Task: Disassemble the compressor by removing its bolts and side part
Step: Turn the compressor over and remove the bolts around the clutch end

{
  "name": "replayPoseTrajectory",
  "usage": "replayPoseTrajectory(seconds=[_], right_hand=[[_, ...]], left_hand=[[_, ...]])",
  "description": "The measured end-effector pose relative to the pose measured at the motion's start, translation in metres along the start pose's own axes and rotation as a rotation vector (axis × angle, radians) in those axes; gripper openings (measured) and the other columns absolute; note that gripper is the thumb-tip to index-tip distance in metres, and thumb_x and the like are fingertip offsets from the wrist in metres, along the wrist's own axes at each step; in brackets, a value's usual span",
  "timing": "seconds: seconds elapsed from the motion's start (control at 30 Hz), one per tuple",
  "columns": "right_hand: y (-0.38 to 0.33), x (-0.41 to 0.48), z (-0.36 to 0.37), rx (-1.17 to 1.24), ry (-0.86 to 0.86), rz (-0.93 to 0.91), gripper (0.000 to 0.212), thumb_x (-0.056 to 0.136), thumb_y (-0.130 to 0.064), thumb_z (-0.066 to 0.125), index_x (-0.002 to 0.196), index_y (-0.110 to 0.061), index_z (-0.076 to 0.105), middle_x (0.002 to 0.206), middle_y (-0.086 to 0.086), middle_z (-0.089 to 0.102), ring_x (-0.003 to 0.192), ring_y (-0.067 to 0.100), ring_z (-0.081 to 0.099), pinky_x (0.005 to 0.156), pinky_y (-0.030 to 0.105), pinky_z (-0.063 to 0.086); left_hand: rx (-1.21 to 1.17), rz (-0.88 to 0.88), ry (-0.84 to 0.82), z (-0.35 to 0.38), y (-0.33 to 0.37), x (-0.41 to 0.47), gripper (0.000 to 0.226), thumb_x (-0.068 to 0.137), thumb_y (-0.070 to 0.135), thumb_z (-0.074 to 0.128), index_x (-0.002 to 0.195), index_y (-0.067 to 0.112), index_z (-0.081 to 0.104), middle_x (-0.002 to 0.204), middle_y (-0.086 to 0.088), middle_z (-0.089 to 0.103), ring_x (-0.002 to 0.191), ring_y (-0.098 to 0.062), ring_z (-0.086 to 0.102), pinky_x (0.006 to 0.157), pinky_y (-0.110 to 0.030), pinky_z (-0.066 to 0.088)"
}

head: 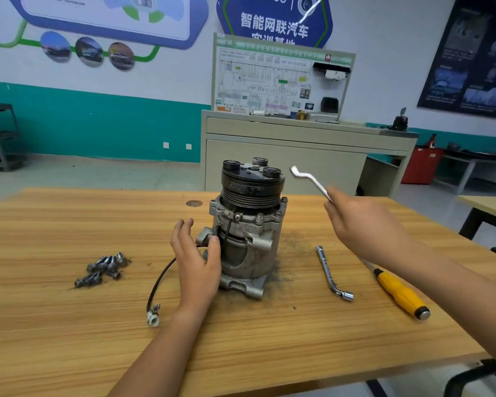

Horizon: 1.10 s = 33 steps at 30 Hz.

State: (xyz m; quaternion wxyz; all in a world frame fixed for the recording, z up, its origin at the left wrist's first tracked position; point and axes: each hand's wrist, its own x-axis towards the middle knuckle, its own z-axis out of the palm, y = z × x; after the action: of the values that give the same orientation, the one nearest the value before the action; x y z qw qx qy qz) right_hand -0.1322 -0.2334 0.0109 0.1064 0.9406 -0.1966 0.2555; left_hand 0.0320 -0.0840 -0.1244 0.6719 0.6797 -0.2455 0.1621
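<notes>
The grey metal compressor [249, 224] stands upright in the middle of the wooden table [69, 325], its black pulley on top. My left hand [196, 262] rests against its left side, thumb on the body and fingers spread. My right hand [364, 227] is raised to the right of the compressor and grips a silver wrench [309, 179], whose ring end points up and left. Several removed bolts [103, 270] lie in a heap on the table at the left. A black cable with a white plug [153, 316] trails from the compressor toward me.
An L-shaped socket wrench [331, 275] lies right of the compressor. A yellow-handled screwdriver [400, 293] lies farther right, partly under my right arm. Dark grit surrounds the compressor base. A beige training cabinet [284, 156] stands behind the table.
</notes>
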Motion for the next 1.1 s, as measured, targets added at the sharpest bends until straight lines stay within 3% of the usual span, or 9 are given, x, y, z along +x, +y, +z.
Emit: replayPoseTrajectory(seconds=[0.13, 0.4, 0.57, 0.67, 0.73, 0.8, 0.93, 1.03, 1.1], right_hand=[[-0.01, -0.02, -0.013, -0.165, -0.222, 0.007, 0.031, 0.095, -0.013, 0.038, 0.125, -0.02, 0.04, 0.064, -0.005, 0.043, 0.055, 0.012, 0.041, 0.042, 0.026, 0.027], [-0.041, -0.013, -0.024, -0.407, -0.322, -0.175, 0.037, 0.086, 0.004, 0.041, 0.122, -0.006, 0.039, 0.06, 0.0, 0.029, 0.047, 0.013, 0.026, 0.04, 0.025, 0.017], [-0.059, -0.005, -0.028, -0.556, -0.441, -0.27, 0.037, 0.09, 0.009, 0.042, 0.127, 0.008, 0.039, 0.079, 0.006, 0.045, 0.066, 0.019, 0.044, 0.04, 0.026, 0.023], [-0.062, -0.003, -0.028, -0.616, -0.463, -0.335, 0.045, 0.09, 0.011, 0.039, 0.135, 0.01, 0.032, 0.116, 0.017, 0.051, 0.084, 0.026, 0.059, 0.041, 0.026, 0.023], [-0.058, 0.0, -0.029, -0.648, -0.447, -0.366, 0.044, 0.09, 0.01, 0.041, 0.133, 0.008, 0.036, 0.097, 0.013, 0.053, 0.06, 0.016, 0.048, 0.04, 0.025, 0.022], [-0.054, 0.002, -0.031, -0.692, -0.434, -0.373, 0.035, 0.09, 0.006, 0.043, 0.126, 0.003, 0.045, 0.064, 0.005, 0.033, 0.048, 0.012, 0.027, 0.039, 0.024, 0.021], [-0.037, 0.011, -0.019, -0.667, -0.342, -0.249, 0.01, 0.092, 0.001, 0.044, 0.097, -0.008, 0.046, 0.062, 0.004, 0.032, 0.048, 0.014, 0.031, 0.041, 0.024, 0.023], [-0.012, 0.026, 0.006, -0.556, -0.2, -0.224, 0.021, 0.092, -0.003, 0.046, 0.112, -0.005, 0.045, 0.095, 0.007, 0.061, 0.081, 0.022, 0.06, 0.065, 0.028, 0.038], [-0.001, 0.038, 0.026, -0.495, -0.137, -0.255, 0.031, 0.092, -0.005, 0.045, 0.123, -0.008, 0.04, 0.118, 0.008, 0.058, 0.104, 0.026, 0.057, 0.092, 0.034, 0.037]], left_hand=[[-0.005, 0.007, 0.008, 0.0, 0.0, 0.0, 0.053, 0.094, 0.017, 0.048, 0.142, 0.006, 0.027, 0.149, -0.007, 0.019, 0.126, -0.002, 0.024, 0.082, 0.011, 0.018], [0.005, -0.014, 0.039, -0.001, -0.003, 0.004, 0.053, 0.095, 0.02, 0.048, 0.142, 0.01, 0.027, 0.149, -0.004, 0.019, 0.134, -0.014, 0.024, 0.091, 0.003, 0.019], [0.008, 0.011, 0.013, 0.0, 0.001, 0.001, 0.055, 0.094, 0.024, 0.049, 0.143, 0.01, 0.026, 0.15, -0.003, 0.017, 0.131, -0.002, 0.022, 0.088, 0.008, 0.018], [-0.009, 0.067, -0.047, 0.002, 0.011, -0.004, 0.067, 0.087, 0.036, 0.055, 0.144, 0.017, 0.024, 0.151, 0.008, 0.013, 0.132, 0.002, 0.018, 0.11, -0.026, 0.029], [0.007, 0.106, -0.066, 0.007, 0.025, -0.007, 0.081, 0.076, 0.052, 0.057, 0.144, 0.025, 0.021, 0.148, 0.019, 0.012, 0.137, -0.003, 0.015, 0.112, -0.045, 0.028], [0.075, 0.178, -0.078, 0.013, 0.038, -0.009, 0.092, 0.068, 0.062, 0.057, 0.144, 0.027, 0.018, 0.151, 0.015, 0.011, 0.138, -0.003, 0.01, 0.113, -0.052, 0.02], [0.244, 0.245, -0.13, 0.025, 0.05, -0.008, 0.109, 0.065, 0.055, 0.074, 0.147, 0.023, 0.012, 0.154, 0.007, 0.005, 0.14, -0.005, 0.004, 0.11, -0.058, 0.002], [0.328, 0.233, -0.127, 0.03, 0.05, -0.005, 0.111, 0.066, 0.049, 0.076, 0.149, 0.018, 0.01, 0.156, 0.002, 0.002, 0.144, -0.016, 0.004, 0.11, -0.059, 0.0], [0.329, 0.232, -0.115, 0.03, 0.048, -0.004, 0.111, 0.065, 0.052, 0.073, 0.149, 0.017, 0.01, 0.157, 0.001, 0.003, 0.143, -0.014, 0.005, 0.11, -0.058, 0.0]])
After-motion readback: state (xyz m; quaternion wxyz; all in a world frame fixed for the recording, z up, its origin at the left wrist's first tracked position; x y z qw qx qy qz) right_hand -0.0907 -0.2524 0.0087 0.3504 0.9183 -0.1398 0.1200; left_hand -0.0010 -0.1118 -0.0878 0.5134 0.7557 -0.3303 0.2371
